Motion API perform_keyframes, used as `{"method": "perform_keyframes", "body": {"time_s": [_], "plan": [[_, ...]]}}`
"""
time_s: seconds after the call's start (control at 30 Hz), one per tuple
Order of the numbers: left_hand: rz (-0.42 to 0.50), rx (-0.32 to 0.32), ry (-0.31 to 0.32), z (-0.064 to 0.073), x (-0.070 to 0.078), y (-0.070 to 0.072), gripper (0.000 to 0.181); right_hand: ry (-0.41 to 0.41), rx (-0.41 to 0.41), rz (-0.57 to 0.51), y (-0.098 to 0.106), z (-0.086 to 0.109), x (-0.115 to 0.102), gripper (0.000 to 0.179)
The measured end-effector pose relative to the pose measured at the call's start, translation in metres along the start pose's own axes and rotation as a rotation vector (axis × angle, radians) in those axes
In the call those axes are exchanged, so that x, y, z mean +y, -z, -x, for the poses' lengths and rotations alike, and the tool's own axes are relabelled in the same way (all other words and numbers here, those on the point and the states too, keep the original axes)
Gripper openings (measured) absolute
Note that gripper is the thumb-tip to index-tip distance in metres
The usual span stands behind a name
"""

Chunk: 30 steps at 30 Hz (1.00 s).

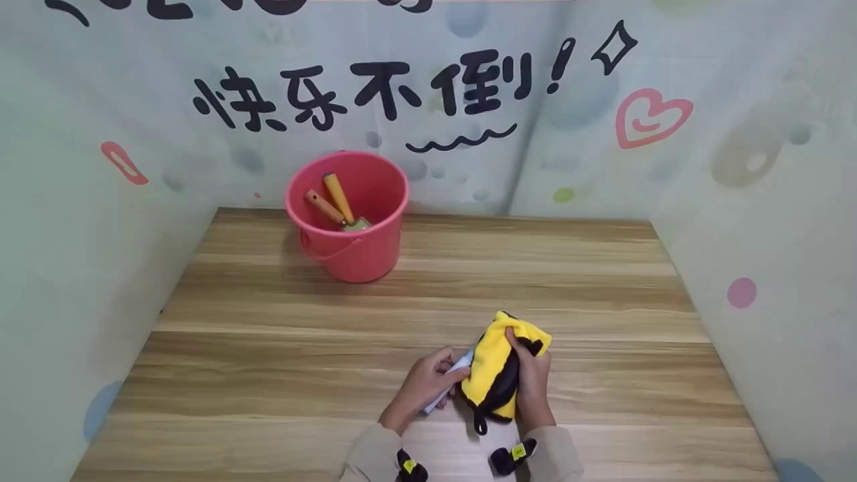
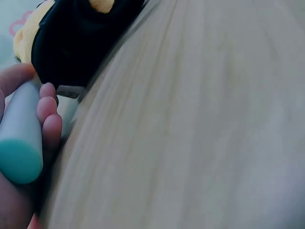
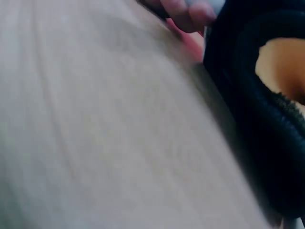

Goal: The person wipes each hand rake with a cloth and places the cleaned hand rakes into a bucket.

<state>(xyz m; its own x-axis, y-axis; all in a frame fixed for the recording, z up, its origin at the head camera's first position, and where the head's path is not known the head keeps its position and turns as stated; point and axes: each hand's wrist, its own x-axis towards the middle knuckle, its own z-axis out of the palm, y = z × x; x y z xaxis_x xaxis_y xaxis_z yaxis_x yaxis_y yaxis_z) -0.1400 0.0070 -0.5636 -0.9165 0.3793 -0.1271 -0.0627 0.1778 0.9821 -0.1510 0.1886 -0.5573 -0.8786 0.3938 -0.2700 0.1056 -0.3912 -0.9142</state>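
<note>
My left hand (image 1: 423,385) grips a tool by its pale blue handle (image 2: 21,114), which has a teal rounded end. A small strip of metal (image 2: 70,91) shows beside the fingertips in the left wrist view. The tool's far end is hidden behind a yellow and black cloth (image 1: 487,365), so I cannot tell its kind. My right hand (image 1: 534,385) holds this cloth bunched up, thumb on its yellow face and fingers behind. A black hanging loop (image 1: 480,424) dangles from the cloth's lower corner.
A pink bucket (image 1: 365,258) stands at the back left of the wood-grain table (image 1: 569,281). Inside it lean two tools with a yellow handle (image 1: 338,197) and a wooden handle (image 1: 325,206). Printed sheets (image 1: 736,201) wall the table's back and sides.
</note>
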Motion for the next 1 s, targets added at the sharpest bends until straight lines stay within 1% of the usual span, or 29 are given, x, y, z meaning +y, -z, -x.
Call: {"method": "perform_keyframes", "body": {"time_s": [0.13, 0.2, 0.27, 0.3, 0.37, 0.4, 0.47, 0.5, 0.53, 0.6, 0.63, 0.7, 0.73, 0.77, 0.83, 0.9, 0.93, 1.0], "plan": [[-0.019, 0.027, -0.016, 0.001, 0.001, -0.002, 0.021, -0.038, 0.001, -0.005, -0.001, 0.002, 0.000, 0.049], [0.007, 0.030, -0.017, 0.002, 0.004, -0.001, 0.020, -0.049, 0.013, -0.038, -0.001, 0.002, -0.001, 0.047], [0.082, 0.024, -0.019, 0.003, 0.009, 0.002, 0.021, -0.040, 0.030, -0.133, -0.002, 0.000, -0.003, 0.042], [0.135, 0.017, -0.016, 0.004, 0.011, 0.004, 0.022, -0.037, 0.043, -0.202, -0.001, -0.001, -0.005, 0.038], [0.253, 0.007, -0.005, 0.006, 0.016, 0.010, 0.024, -0.025, 0.041, -0.360, 0.002, -0.005, -0.008, 0.030], [0.311, 0.005, 0.005, 0.006, 0.017, 0.013, 0.024, -0.024, 0.030, -0.435, 0.004, -0.007, -0.009, 0.026], [0.399, 0.013, 0.025, 0.005, 0.016, 0.019, 0.025, -0.034, -0.012, -0.544, 0.009, -0.010, -0.010, 0.019], [0.427, 0.020, 0.035, 0.004, 0.015, 0.021, 0.026, -0.047, -0.046, -0.569, 0.012, -0.012, -0.010, 0.016], [0.448, 0.027, 0.044, 0.003, 0.012, 0.023, 0.028, -0.055, -0.084, -0.566, 0.016, -0.013, -0.010, 0.013], [0.468, 0.027, 0.067, -0.001, 0.008, 0.025, 0.034, -0.067, -0.137, -0.514, 0.022, -0.015, -0.008, 0.009], [0.470, 0.018, 0.081, -0.002, 0.005, 0.026, 0.038, -0.067, -0.158, -0.465, 0.025, -0.015, -0.007, 0.010], [0.452, -0.013, 0.109, -0.003, 0.002, 0.026, 0.045, -0.055, -0.212, -0.351, 0.029, -0.014, -0.004, 0.018], [0.436, -0.031, 0.124, -0.004, 0.001, 0.026, 0.047, -0.036, -0.241, -0.289, 0.030, -0.014, -0.003, 0.022], [0.413, -0.047, 0.133, -0.004, 0.000, 0.026, 0.048, -0.023, -0.268, -0.228, 0.031, -0.014, -0.002, 0.023], [0.356, -0.065, 0.142, -0.004, 0.000, 0.025, 0.047, 0.008, -0.349, -0.113, 0.029, -0.014, -0.002, 0.018], [0.300, -0.064, 0.135, -0.005, 0.002, 0.023, 0.042, 0.035, -0.431, -0.019, 0.027, -0.014, -0.002, 0.018], [0.276, -0.058, 0.128, -0.005, 0.003, 0.022, 0.041, 0.038, -0.463, 0.023, 0.026, -0.014, -0.003, 0.024], [0.230, -0.043, 0.114, -0.005, 0.004, 0.018, 0.037, 0.046, -0.496, 0.100, 0.024, -0.014, -0.003, 0.035]]}}
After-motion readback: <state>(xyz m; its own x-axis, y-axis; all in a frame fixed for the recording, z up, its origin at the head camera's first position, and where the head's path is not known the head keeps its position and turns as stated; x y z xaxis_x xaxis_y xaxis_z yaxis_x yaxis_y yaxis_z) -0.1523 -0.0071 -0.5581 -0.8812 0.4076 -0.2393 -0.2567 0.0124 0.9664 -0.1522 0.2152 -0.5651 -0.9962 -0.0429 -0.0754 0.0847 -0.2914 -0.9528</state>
